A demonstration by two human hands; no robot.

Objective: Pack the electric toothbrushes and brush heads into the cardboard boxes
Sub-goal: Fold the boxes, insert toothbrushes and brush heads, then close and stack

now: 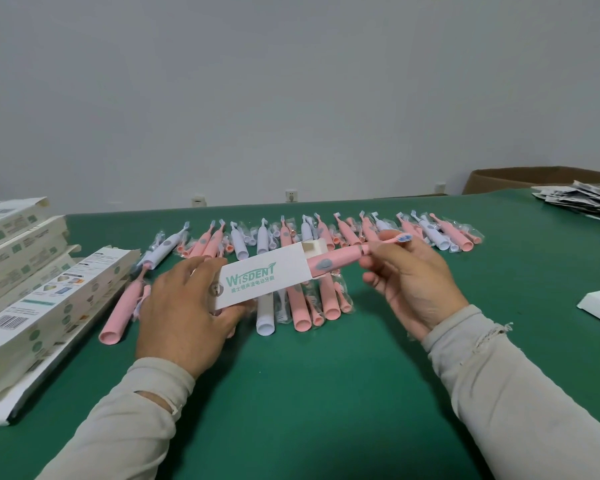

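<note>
- Your bench is covered in green cloth; bagged brushes lie in rows at 12 o'clock, and filled boxes are stacked at 9 o'clock.
- Your left hand has its grip clamped round the white box, held just above the bench. It looks like light, thin card, so hold it by its edges and don't crush it.
- Your right hand has its grip pinched on the pink toothbrush, whose handle is partly inside the box's open end at 3 o'clock. It looks rigid, light and smooth, so guide it by the neck and keep off the bristles.
</note>
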